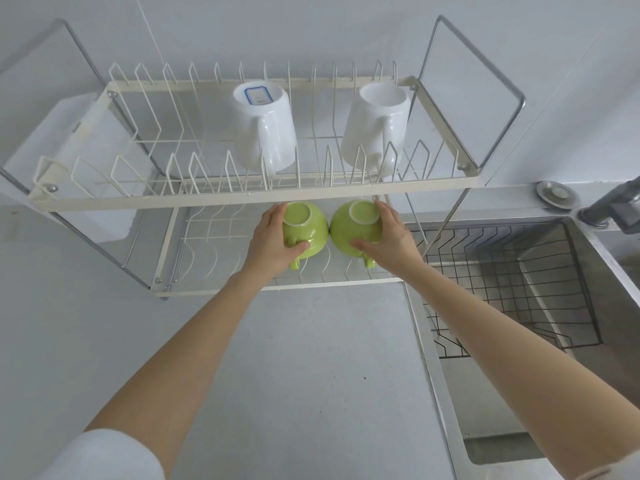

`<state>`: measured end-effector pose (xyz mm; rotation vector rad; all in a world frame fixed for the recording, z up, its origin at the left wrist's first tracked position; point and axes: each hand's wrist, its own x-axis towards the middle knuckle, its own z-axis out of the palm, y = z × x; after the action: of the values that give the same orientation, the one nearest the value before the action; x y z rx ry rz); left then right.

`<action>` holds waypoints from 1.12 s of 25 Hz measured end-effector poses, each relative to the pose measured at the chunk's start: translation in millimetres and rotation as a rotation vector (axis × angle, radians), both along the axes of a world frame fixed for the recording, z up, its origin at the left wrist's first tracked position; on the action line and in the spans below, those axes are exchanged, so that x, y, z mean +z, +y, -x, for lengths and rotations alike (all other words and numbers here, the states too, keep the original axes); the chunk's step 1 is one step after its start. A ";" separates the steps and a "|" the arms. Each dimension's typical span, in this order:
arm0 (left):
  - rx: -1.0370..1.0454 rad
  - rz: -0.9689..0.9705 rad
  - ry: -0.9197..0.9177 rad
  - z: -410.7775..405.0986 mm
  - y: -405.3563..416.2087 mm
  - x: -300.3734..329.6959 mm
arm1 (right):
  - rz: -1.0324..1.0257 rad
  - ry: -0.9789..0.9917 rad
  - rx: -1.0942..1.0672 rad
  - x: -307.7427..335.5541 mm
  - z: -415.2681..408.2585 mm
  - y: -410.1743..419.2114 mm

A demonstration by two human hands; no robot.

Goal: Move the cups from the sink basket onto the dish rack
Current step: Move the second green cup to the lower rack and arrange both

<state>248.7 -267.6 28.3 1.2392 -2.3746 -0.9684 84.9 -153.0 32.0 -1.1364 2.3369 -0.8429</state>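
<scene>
Two green cups sit upside down and side by side on the lower tier of the white wire dish rack [242,199]. My left hand [272,242] grips the left green cup [308,225] from its left side, thumb near the handle. My right hand [389,239] grips the right green cup [356,225] from its right side. The two cups touch each other. On the upper tier, two white mugs [265,128] [375,124] stand upside down between the prongs. The dark wire sink basket [519,282] in the sink at the right holds no cups.
A steel sink [595,306] lies at the right with a faucet [613,206] at its back corner and a round metal plug [556,195] beside it. A white cutting board [79,157] hangs on the rack's left end. Grey counter spreads below the rack.
</scene>
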 end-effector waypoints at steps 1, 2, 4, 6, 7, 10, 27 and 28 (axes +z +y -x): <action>-0.004 0.004 -0.008 0.7 1.1 0.7 | -0.008 0.009 -0.005 0.1 0.7 1.3; -0.005 0.007 -0.014 1.3 2.3 1.0 | -0.016 0.015 -0.007 0.6 1.1 2.5; 0.000 0.006 -0.022 1.6 4.0 1.2 | -0.018 0.018 -0.007 1.8 1.6 3.7; 0.007 0.000 -0.028 2.1 5.4 1.2 | -0.022 0.020 -0.002 3.3 1.5 4.4; 0.008 -0.002 -0.031 2.3 5.9 1.2 | -0.024 0.020 0.000 3.8 1.4 4.7; 0.014 -0.011 -0.028 1.6 6.9 -0.1 | -0.029 0.017 0.000 3.9 1.2 5.4; 0.018 0.023 -0.021 -9.4 14.8 -4.9 | -0.043 0.020 0.029 5.0 -4.7 14.5; 0.022 0.021 -0.023 -9.7 16.1 -5.0 | -0.041 0.020 0.028 4.9 -5.3 15.6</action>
<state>258.4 -251.5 23.3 1.2729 -2.3766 -0.9252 90.2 -137.4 36.9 -1.1632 2.3377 -0.7729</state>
